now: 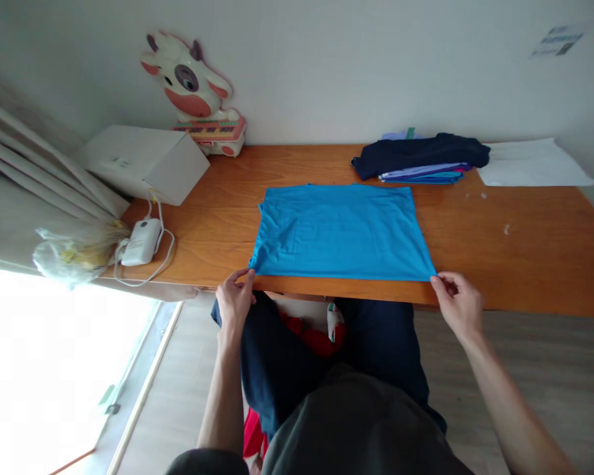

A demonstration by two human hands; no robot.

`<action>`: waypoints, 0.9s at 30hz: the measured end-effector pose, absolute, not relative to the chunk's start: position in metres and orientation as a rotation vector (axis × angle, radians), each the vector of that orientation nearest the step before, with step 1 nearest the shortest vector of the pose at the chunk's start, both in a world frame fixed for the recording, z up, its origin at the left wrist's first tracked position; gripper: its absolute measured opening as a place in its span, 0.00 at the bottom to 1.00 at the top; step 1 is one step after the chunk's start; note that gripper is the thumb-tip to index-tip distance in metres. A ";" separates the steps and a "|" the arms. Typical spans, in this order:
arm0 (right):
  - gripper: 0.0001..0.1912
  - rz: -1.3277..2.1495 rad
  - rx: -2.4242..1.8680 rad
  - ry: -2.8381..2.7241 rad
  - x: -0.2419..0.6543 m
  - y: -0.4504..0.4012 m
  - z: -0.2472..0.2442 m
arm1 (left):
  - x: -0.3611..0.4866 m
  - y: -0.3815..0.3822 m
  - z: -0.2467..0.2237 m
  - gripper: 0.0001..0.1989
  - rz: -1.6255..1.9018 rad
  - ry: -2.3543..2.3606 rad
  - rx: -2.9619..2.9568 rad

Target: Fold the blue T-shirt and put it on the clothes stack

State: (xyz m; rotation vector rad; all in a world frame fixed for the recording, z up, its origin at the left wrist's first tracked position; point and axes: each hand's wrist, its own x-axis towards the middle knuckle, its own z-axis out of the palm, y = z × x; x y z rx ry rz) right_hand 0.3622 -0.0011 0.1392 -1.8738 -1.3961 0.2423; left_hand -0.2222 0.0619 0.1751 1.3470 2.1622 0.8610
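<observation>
A bright blue garment (339, 231) lies flat in a folded rectangle on the wooden table (515, 244), its near edge along the table's front edge. My left hand (233, 300) pinches the near left corner of the blue garment. My right hand (458, 303) pinches its near right corner. Both hands sit just past the table's front edge.
A stack of folded dark and purple clothes (420, 158) lies at the back right, white paper (534, 163) beside it. A white box (143, 161), a cow-shaped toy (198, 92) and a white adapter with cable (141, 243) sit at left. More clothes lie in my lap (297, 349).
</observation>
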 end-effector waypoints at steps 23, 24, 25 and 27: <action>0.26 1.017 -1.569 -0.800 0.347 -0.006 0.166 | -0.246 0.048 0.161 0.22 1.189 1.690 1.000; 0.26 1.018 -1.559 -0.790 0.346 -0.009 0.166 | -0.246 0.047 0.160 0.22 1.199 1.686 0.989; 0.26 1.016 -1.551 -0.786 0.344 -0.011 0.165 | -0.246 0.046 0.160 0.23 1.210 1.683 0.981; 0.26 0.999 -1.526 -0.784 0.341 -0.015 0.165 | -0.245 0.044 0.160 0.23 1.249 1.676 0.963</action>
